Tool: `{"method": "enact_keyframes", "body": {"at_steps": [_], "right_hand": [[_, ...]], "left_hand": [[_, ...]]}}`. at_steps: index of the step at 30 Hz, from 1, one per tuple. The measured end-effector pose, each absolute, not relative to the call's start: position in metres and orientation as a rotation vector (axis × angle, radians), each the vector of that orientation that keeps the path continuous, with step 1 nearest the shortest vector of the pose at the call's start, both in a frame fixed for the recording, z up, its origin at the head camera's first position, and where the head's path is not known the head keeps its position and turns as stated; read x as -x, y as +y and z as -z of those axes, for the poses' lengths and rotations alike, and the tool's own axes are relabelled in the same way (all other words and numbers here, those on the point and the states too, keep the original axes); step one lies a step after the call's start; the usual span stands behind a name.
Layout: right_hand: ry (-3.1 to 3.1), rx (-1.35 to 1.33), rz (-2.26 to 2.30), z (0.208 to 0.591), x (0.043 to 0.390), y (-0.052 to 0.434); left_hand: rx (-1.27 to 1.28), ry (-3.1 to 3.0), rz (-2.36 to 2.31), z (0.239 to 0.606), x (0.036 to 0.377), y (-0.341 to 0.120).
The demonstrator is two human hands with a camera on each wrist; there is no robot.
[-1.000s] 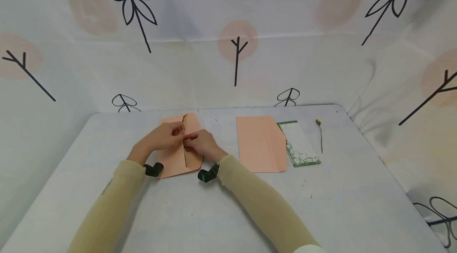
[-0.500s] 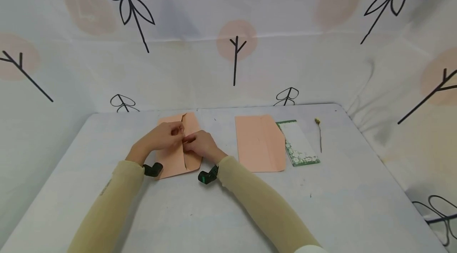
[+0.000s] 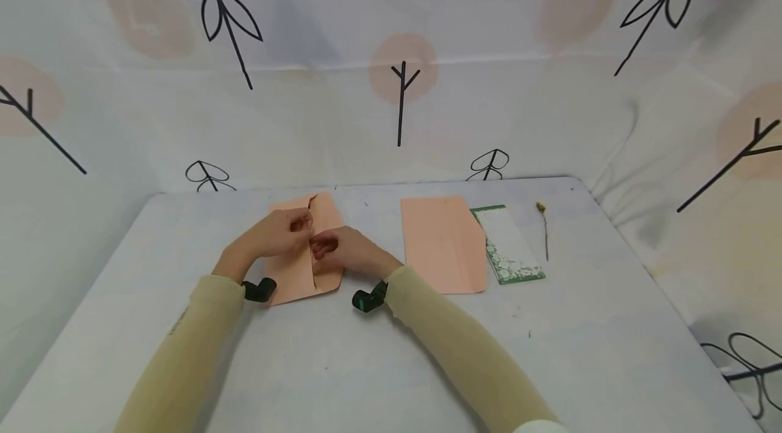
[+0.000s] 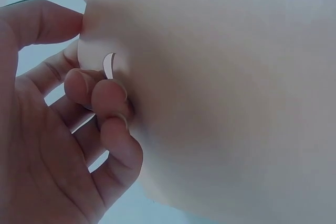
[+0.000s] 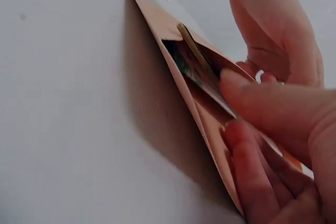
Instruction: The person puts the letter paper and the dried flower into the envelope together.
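Note:
A peach envelope [image 3: 290,280] sits at the left of the table, its slit-like mouth spread apart. My left hand [image 3: 271,235] bends over the upper middle and pinches the paper edge at the mouth, other fingers curled. Opposite, my right hand [image 3: 357,251] has its bent fingers at the mouth beside the flap. In the right wrist view, a card [image 5: 195,72] with printed colour and a thin tan strip [image 5: 193,45] show inside the envelope. The right thumb and forefinger flank the card's edge; I cannot tell whether they grip it.
A second peach envelope [image 3: 442,246] lies to the right, overlapping a white card [image 3: 507,243] with a green floral border. Farther right is a dried yellow flower [image 3: 542,208] on a thin stem. A printed fabric backdrop [image 3: 305,127] rises behind the table [image 3: 366,365].
My right hand has drawn slightly to the right and its fingers have loosened at the envelope's mouth. My left hand keeps its place on the envelope.

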State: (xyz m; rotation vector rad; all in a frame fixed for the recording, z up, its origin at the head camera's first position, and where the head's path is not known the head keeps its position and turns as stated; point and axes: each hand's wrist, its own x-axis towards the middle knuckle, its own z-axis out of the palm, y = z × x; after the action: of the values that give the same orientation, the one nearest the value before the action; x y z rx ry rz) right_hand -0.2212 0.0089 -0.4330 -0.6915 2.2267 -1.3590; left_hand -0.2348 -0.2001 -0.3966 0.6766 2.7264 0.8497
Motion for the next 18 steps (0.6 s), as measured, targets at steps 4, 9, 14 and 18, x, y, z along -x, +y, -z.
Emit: {"method": "enact_keyframes", "body": {"at_steps": [4,9,14,18], "right_hand": [[2.083,0.743,1.333,0.429,0.22,0.016],[2.142,0.833,1.241,0.427,0.213,0.017],[2.304,0.898,1.148,0.43,0.208,0.013],[2.322,0.849,1.193,0.431,0.206,0.014]], "left_hand": [[-0.674,2.725,-0.827,0.397,0.236,-0.201],[-0.676,2.729,-0.818,0.395,0.236,-0.2],[-0.673,2.725,-0.824,0.394,0.236,-0.2],[-0.675,2.72,-0.84,0.394,0.234,-0.2]]}}
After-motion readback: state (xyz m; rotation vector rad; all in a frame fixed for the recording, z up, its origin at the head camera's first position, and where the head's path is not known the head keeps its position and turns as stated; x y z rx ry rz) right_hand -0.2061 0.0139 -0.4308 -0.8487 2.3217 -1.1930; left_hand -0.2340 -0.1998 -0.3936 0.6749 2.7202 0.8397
